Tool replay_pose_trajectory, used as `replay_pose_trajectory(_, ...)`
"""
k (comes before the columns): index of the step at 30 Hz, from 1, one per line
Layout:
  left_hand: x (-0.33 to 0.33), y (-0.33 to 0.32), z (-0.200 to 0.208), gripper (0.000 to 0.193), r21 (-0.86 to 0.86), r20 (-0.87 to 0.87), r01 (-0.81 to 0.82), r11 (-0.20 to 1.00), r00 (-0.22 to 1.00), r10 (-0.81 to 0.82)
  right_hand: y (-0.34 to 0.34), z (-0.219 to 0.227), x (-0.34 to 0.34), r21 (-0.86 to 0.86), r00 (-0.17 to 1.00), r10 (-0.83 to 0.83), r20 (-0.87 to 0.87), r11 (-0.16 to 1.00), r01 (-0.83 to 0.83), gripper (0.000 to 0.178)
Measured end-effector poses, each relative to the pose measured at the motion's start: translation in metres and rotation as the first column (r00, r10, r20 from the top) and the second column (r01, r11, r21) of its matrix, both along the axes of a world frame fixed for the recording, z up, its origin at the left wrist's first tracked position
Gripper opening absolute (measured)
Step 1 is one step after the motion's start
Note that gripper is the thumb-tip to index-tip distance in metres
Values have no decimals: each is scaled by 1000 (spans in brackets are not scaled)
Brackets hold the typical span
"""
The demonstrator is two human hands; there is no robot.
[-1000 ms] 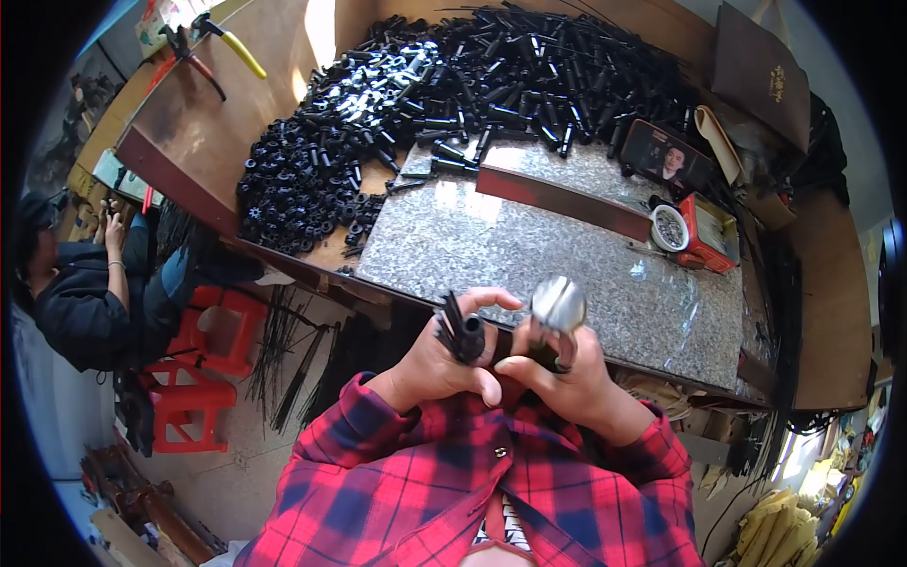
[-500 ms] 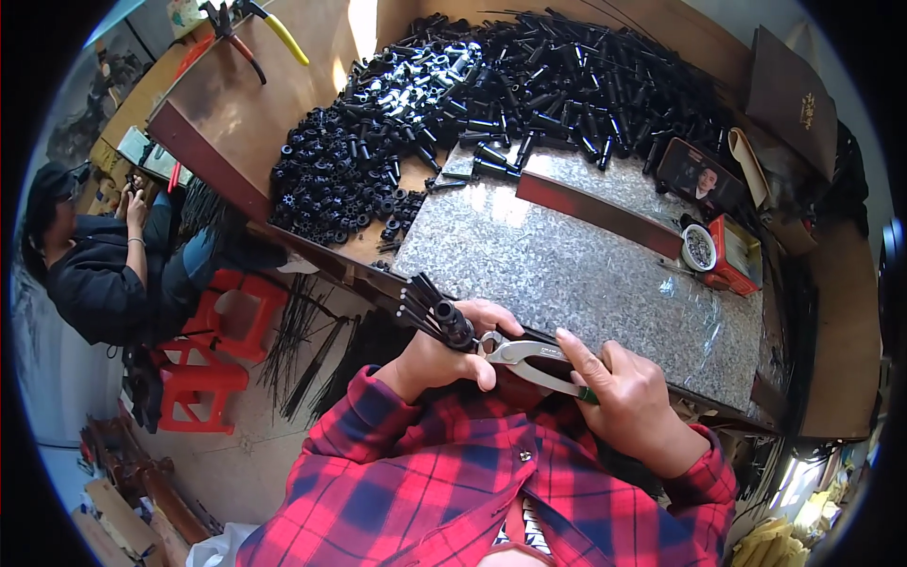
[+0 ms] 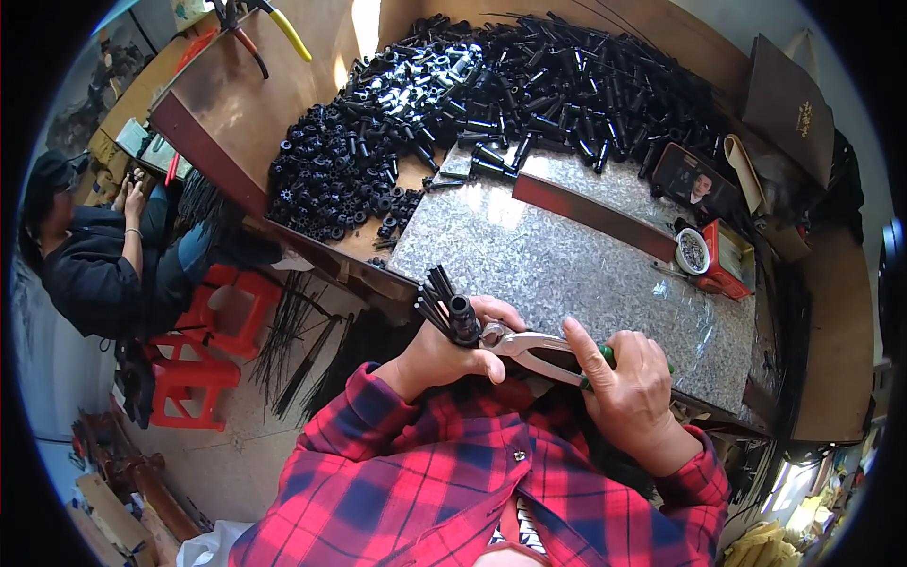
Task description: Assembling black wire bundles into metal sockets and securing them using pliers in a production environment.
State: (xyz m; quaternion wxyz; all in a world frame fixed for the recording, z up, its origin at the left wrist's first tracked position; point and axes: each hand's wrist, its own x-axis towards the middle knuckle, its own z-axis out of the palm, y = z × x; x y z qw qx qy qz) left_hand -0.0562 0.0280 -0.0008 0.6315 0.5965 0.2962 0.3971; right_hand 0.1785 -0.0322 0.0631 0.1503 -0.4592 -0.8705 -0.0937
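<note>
My left hand (image 3: 436, 359) is wrapped round a black tubular part (image 3: 463, 321) with a bundle of thin black rods (image 3: 435, 295) beside it, their ends pointing up and away from me. My right hand (image 3: 631, 392) grips a pair of pliers (image 3: 537, 348) with silver jaws and green handles, its index finger stretched along them. The jaw end of the pliers meets the black part next to my left thumb; what lies between the jaws is too small to make out. Both hands are close together in front of my chest, at the near edge of the speckled stone slab (image 3: 557, 269).
Black tubular parts (image 3: 586, 94) and small black toothed pieces (image 3: 331, 180) are heaped behind the slab. A reddish strip (image 3: 595, 219), a white cup (image 3: 693, 251), a red box (image 3: 726, 260) and a phone (image 3: 697, 181) lie rightward. Red stools (image 3: 194, 378) and a seated person (image 3: 90, 255) are leftward.
My left hand has shifted slightly right with the black part, which stands more upright. The pliers have turned a little, and more of their green handles shows in my right hand.
</note>
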Motion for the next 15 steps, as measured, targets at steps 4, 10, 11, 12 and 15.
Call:
replay_pose_trajectory(4, 4, -5, -13, 66, 22, 35, -102, 995, 994, 101, -1, 0, 0, -79, 1000, -12, -29, 997, 9, 69)
replay_pose_trajectory(10, 9, -9, -18, 68, -14, 60, -129, 992, 990, 130, -1, 4, -1, -288, 986, -48, -161, 958, -1, 69)
replay_pose_trajectory(11, 9, -8, -18, 68, -15, 59, -125, 992, 990, 125, -1, 4, -1, -280, 986, -46, -162, 960, -1, 69)
replay_pose_trajectory(12, 9, -6, -17, 69, -34, 96, -115, 993, 988, 118, 0, 3, 0, -280, 985, -50, -163, 960, 3, 69)
replay_pose_trajectory(15, 6, -5, -15, 71, -91, 112, -69, 993, 991, 79, 4, 2, 4, -108, 987, 29, -159, 993, -47, 69)
